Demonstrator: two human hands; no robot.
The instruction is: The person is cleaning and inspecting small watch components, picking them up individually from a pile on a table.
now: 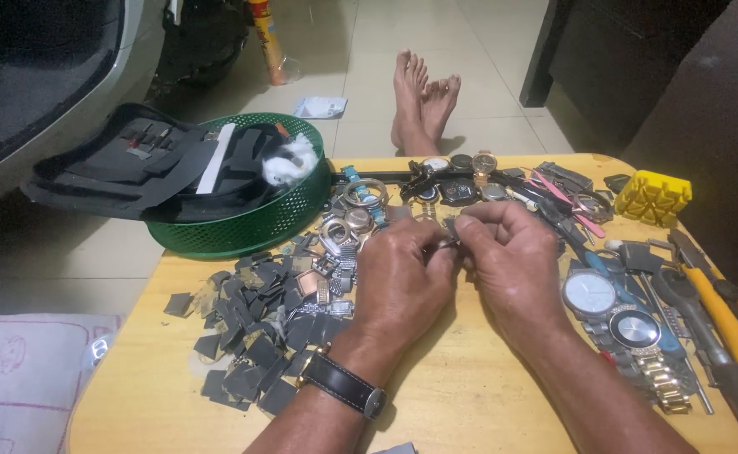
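Observation:
Over the middle of a low wooden table (461,395), my left hand (402,282) and my right hand (507,256) meet, fingertips together. They pinch a small grey metal watch part (450,229) between them; most of it is hidden by the fingers. My left wrist wears a black-strapped watch (343,385). Just beyond the hands lie several watch cases and bracelets (356,214).
A pile of dark grey strap pieces (251,328) covers the table's left. A green basket (251,223) holds a black tool case (125,168). Two watches (613,307), yellow-handled tools (726,324) and a yellow block (653,197) lie right. My bare feet (423,101) rest beyond the table.

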